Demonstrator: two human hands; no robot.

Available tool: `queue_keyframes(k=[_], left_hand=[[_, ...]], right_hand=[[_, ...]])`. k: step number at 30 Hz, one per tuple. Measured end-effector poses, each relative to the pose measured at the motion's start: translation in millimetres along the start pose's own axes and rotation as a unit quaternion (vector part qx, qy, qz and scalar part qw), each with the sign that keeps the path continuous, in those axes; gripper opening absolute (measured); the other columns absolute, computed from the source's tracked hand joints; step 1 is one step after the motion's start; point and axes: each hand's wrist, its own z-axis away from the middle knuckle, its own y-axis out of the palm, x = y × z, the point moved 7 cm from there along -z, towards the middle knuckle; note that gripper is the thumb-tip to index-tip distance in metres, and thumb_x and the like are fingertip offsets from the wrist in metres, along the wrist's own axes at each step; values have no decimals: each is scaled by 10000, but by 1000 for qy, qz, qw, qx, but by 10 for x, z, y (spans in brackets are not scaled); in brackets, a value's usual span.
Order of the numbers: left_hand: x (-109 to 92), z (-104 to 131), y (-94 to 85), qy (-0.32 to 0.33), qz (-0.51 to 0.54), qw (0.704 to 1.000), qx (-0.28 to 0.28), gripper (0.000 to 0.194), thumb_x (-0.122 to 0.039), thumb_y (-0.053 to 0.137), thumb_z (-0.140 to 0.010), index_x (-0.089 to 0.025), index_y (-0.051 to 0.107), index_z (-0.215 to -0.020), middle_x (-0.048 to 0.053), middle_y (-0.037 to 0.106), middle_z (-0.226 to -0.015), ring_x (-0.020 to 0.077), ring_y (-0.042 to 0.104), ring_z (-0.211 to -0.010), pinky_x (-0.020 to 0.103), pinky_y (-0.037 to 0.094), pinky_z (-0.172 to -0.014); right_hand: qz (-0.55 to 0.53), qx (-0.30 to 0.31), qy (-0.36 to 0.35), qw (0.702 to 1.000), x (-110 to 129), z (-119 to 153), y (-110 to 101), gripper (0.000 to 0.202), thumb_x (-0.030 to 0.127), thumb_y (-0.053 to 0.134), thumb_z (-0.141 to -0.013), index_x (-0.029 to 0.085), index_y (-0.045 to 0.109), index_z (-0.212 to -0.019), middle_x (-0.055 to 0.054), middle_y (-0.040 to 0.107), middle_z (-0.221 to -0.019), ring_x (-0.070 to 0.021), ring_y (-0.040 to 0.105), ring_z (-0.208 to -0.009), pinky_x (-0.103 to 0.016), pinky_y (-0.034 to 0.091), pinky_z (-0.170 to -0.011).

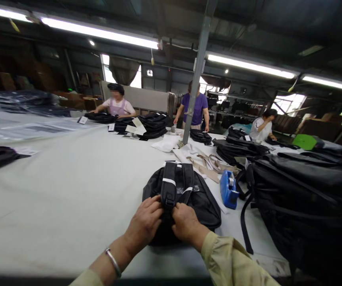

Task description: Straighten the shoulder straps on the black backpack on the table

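Note:
A black backpack [203,198] lies on the pale table in front of me, its shoulder straps facing up with white bands around them. My left hand [148,216] is closed at the lower left end of one strap, by its black buckle. On the other side of that strap end, my right hand [185,222] is closed too, its fingertips curled under and partly hidden. Both hands grip the strap end between them. A silver bangle circles my left wrist.
A blue tape dispenser [229,190] stands right of the backpack, near brown paper strips [211,163]. A large pile of black bags [302,198] fills the right side. A metal post [196,75] rises from the table. Several co-workers stand or sit beyond stacked bags [151,125].

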Motion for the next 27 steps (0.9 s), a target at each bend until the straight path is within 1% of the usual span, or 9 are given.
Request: queue_keyframes(k=[3,5,9,12,15,18,20,24,27], left_hand=[[-96,388,-72,-36,8,990,-137,252,-123,540,-924,-203,624,-1147,104,666,-1135,270,580,-1171,460,521,-1037],[-198,649,37,-21,19,986,-163,271,-112,562,-910,-235,631,-1141,90,699,-1032,244,652,-1022,402,590,-923],[-309,925,493,2,-83,992,-99,452,-129,530,-891,-213,592,-1330,126,722,-1207,291,676,-1119,402,616,-937],[-278,946,840,-12,-132,991,-31,535,-54,478,-801,-133,621,-1309,168,698,-1272,325,663,-1168,392,626,-927],[-193,880,992,-76,-89,993,10,612,8,435,-705,-96,642,-1270,193,703,-1252,326,658,-1179,414,604,-963],[-78,773,899,-174,53,983,32,605,-65,514,-664,-150,646,-1248,178,693,-1271,329,634,-1208,460,525,-1060],[-10,687,775,-224,174,957,54,595,-125,564,-622,-192,648,-1206,139,699,-1254,325,631,-1187,458,500,-1068],[223,611,682,-356,333,857,169,247,-322,527,-760,-175,678,-888,60,744,-896,272,682,-938,351,565,-803],[494,571,616,-417,302,834,199,385,-393,354,-871,-172,619,-701,51,683,-686,231,669,-740,315,514,-646]], right_hand=[[-14,-10,-18,1000,-40,-31,53,418,148,597,-685,137,607,-1104,-144,649,-1093,-282,615,-979,-385,521,-858],[-27,-18,-25,999,-66,-39,82,431,147,589,-684,136,597,-1114,-140,648,-1089,-284,618,-980,-388,518,-866],[-54,-47,-42,997,-50,-46,108,377,145,569,-717,143,596,-1093,-130,652,-1071,-277,621,-980,-377,511,-874],[-63,-64,-65,994,16,-29,169,335,138,563,-731,158,602,-1063,-125,659,-1047,-272,620,-953,-372,512,-853],[-66,-80,-85,991,67,11,272,325,125,562,-719,165,606,-1038,-127,664,-1013,-274,612,-926,-378,515,-830],[-67,-95,-106,988,94,61,374,337,118,561,-697,171,611,-1026,-127,664,-982,-280,604,-899,-388,518,-806],[-62,-103,-113,986,99,91,426,341,118,563,-693,175,618,-1025,-126,662,-968,-282,600,-874,-392,518,-780],[-84,-126,-107,983,53,128,453,348,122,561,-708,173,625,-1046,-127,662,-959,-283,600,-865,-394,521,-763],[-145,-144,-102,974,-12,130,413,397,119,562,-707,172,618,-1096,-117,668,-971,-275,614,-911,-384,532,-804]])
